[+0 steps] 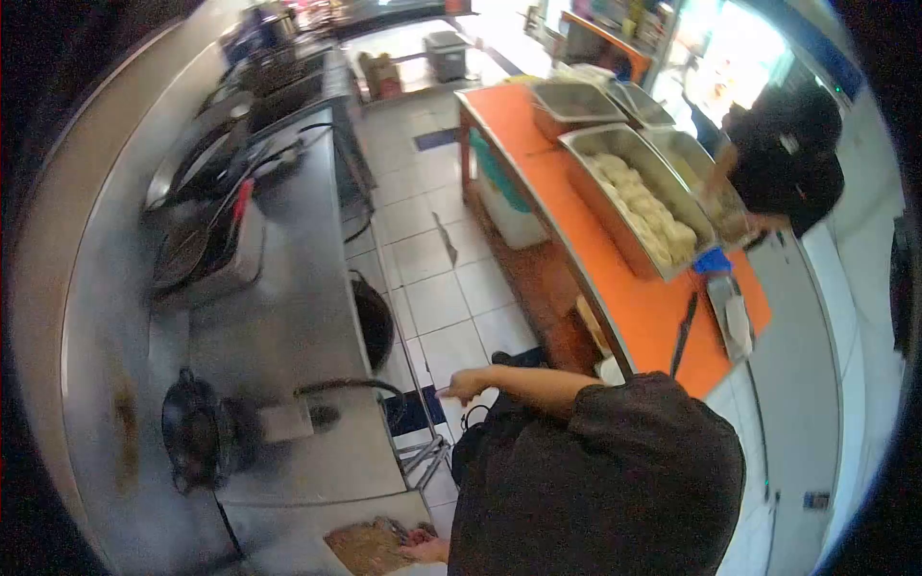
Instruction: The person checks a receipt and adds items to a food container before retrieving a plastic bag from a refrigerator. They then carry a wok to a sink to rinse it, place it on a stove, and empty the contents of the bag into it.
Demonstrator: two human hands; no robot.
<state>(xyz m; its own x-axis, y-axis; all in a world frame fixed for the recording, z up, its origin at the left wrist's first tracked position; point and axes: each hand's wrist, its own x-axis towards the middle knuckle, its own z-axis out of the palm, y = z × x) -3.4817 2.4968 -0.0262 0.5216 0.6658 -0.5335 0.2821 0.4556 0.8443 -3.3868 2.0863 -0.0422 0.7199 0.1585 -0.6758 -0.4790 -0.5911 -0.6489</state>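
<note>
At the bottom edge, my left hand (427,551) reaches in with its fingers pressed on reddish pieces (419,534) that look like meat. They lie on a brown cutting board (363,551), partly cut off by the frame. My right hand (468,386) hangs over the aisle beside the steel counter, apart from it, with its fingers curled in. Whatever those fingers may hold is hidden. The dark sleeve (615,408) of that arm and my shirt fill the lower middle.
A steel counter (279,355) on the left carries a black burner (192,432) and a bin (240,245) of utensils. Across the tiled aisle, an orange table (538,163) bears a deep tray (615,206) of dough balls. A co-worker (788,158) in black reaches into the neighbouring tray.
</note>
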